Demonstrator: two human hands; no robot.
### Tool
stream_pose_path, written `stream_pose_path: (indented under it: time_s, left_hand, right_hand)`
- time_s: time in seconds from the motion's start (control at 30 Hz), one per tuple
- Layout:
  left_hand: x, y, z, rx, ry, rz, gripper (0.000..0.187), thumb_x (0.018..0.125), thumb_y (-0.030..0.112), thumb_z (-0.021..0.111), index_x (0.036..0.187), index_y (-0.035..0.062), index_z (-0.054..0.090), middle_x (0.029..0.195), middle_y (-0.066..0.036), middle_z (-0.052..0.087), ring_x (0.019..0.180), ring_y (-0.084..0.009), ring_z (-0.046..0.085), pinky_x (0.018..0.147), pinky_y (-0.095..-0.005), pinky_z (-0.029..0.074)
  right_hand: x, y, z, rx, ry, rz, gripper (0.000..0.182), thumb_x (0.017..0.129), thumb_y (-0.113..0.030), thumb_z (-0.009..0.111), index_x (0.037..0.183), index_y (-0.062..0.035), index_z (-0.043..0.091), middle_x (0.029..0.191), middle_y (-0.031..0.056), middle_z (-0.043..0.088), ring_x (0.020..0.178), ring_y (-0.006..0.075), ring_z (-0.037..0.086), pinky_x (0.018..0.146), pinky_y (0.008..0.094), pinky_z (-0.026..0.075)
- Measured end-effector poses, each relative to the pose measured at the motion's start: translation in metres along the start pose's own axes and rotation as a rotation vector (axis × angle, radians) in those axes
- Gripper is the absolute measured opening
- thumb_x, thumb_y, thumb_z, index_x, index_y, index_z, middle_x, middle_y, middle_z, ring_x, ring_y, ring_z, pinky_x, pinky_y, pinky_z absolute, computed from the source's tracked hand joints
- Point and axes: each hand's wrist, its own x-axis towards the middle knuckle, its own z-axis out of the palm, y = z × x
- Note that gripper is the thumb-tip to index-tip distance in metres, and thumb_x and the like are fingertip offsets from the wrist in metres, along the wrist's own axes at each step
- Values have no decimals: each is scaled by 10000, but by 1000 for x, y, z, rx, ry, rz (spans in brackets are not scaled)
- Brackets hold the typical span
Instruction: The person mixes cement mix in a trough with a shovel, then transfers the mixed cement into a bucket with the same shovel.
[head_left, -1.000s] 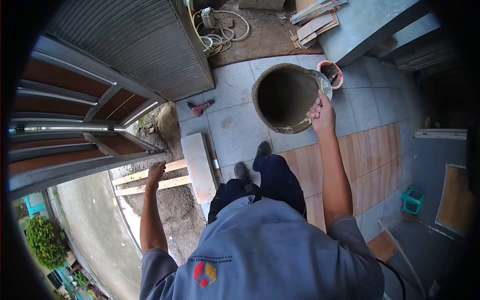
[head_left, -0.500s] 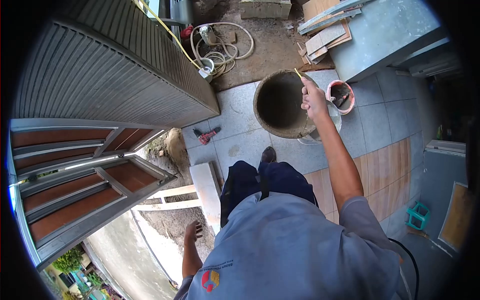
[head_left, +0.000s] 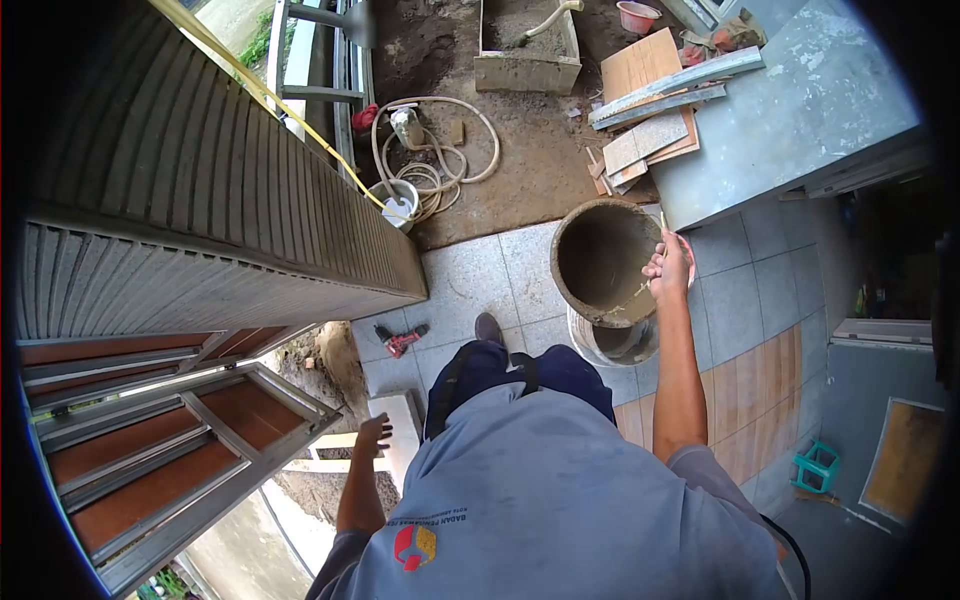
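Observation:
My right hand [head_left: 668,268] is closed round the thin, pale yellow handle of a cement-crusted bucket [head_left: 570,290]. The bucket's wide mouth faces up toward me, its inside dark and grey. Partly covered by it, a whitish bucket [head_left: 590,352] stands on the tiles. A pink-rimmed bucket [head_left: 690,262] is mostly hidden behind my right hand. Off to the left, my left hand [head_left: 375,434] hangs with its fingers apart and nothing in it, close over a pale slab [head_left: 402,440].
A red and black cordless drill [head_left: 402,340] lies on the tiles left of my foot. Farther ahead are a coiled hose [head_left: 492,130], a white pail [head_left: 402,200] and stacked board pieces [head_left: 645,145]. A grey-blue ledge [head_left: 770,120] borders the right; a green stool [head_left: 815,466] stands behind it.
The cement-crusted bucket has moved right along with my right hand, now overlapping the pink-rimmed bucket's place and uncovering more of the whitish bucket. My view has tilted farther forward. My left hand stays open.

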Motion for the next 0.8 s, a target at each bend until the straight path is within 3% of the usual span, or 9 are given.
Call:
stream_pose_path:
  time_s: [0.1, 0.13, 0.17, 0.23, 0.37, 0.4, 0.57, 0.7, 0.8]
  left_hand:
    - [24, 145, 13, 201, 69, 267, 444, 887, 476, 595, 1115, 98, 638, 960, -35, 670, 875, -202, 621, 726, -437, 494]
    - [19, 199, 26, 297, 144, 275, 444, 888, 458, 574, 1074, 63, 660, 919, -58, 679, 834, -193, 631, 675, -414, 506]
    - [4, 248, 36, 428, 131, 463, 453, 892, 444, 547, 1012, 27, 678, 881, -100, 682, 788, -188, 635, 626, -400, 502]
    - [6, 324, 56, 524, 119, 723, 486, 897, 449, 540, 1012, -6, 666, 896, -135, 678, 797, -191, 646, 690, -363, 494]
    - [-27, 410, 120, 380, -144, 648, 510, 918, 444, 575, 1167, 0, 616, 964, -96, 659, 803, -197, 620, 687, -341, 496]
    - [-32, 426, 129, 506, -153, 553, 543, 945, 462, 560, 1234, 3, 576, 1119, -135, 653, 1017, -274, 631, 804, -433, 523]
    - [0, 423, 161, 638, -71, 428, 525, 933, 449, 570, 1206, 2, 608, 1124, -141, 654, 1015, -298, 631, 798, -443, 527]
    - [18, 376, 151, 349, -34, 125, 466, 915, 416, 577, 1173, 31, 627, 1065, -130, 657, 918, -263, 635, 788, -480, 515]
    - [-3, 360, 149, 239, 30, 34, 502, 925, 432, 558, 1224, 29, 590, 1144, -141, 632, 1036, -298, 608, 832, -546, 492]
  right_hand:
    - [36, -14, -26, 83, 19, 9, 216, 872, -308, 697, 845, -199, 513, 641, -61, 450, 411, 49, 338, 381, 232, 280]
    - [42, -21, -30, 89, 31, 0, 200, 875, -299, 692, 861, -210, 514, 659, -63, 459, 413, 47, 338, 382, 232, 283]
    - [47, -27, -32, 96, 45, -10, 186, 879, -291, 687, 877, -221, 515, 677, -64, 468, 414, 46, 338, 383, 233, 286]
    - [54, -41, -26, 110, 72, -26, 244, 868, -312, 695, 816, -172, 502, 600, -58, 413, 405, 52, 321, 386, 233, 274]
    - [90, -62, -15, 111, 107, -18, 327, 853, -342, 708, 747, -141, 473, 528, -61, 343, 391, 58, 299, 385, 231, 260]
    - [103, -66, -13, 111, 113, -19, 346, 850, -349, 711, 732, -136, 465, 514, -63, 328, 387, 59, 294, 385, 231, 257]
    - [184, -79, 1, 55, 127, 36, 331, 856, -334, 705, 729, -146, 463, 517, -57, 337, 384, 63, 291, 378, 234, 251]
    - [248, -90, 23, 34, 137, 146, 309, 863, -324, 699, 723, -161, 476, 510, -66, 334, 361, 58, 271, 369, 233, 246]
    - [290, -91, 45, -38, 71, 231, 314, 851, -331, 709, 729, -156, 478, 526, -59, 343, 382, 65, 277, 371, 234, 252]
